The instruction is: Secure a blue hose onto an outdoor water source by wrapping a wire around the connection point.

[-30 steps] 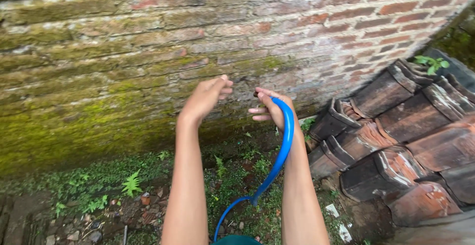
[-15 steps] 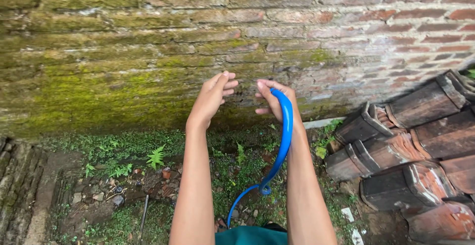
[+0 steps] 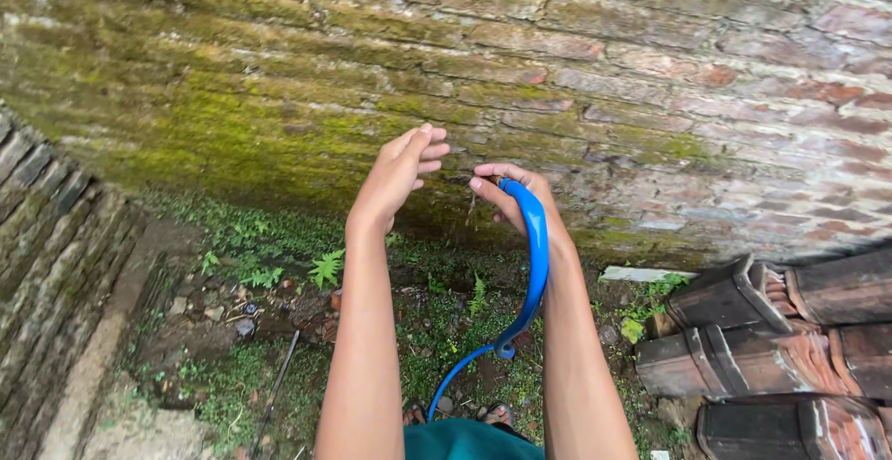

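Here, both arms raised toward the mossy brick wall [image 3: 232,116]. Left hand [image 3: 398,174] empty, fingers loosely extended, just short of the wall. Right hand [image 3: 514,198] beside it, clamped on the upper end of a blue hose [image 3: 536,265]; the hose curves down from the wall along the right forearm toward the ground. Right of the wall's foot: stacked roof tiles [image 3: 771,348].

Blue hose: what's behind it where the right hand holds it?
Behind the blue hose and right hand stands a mossy brick wall. The hose's end is hidden by the fingers.
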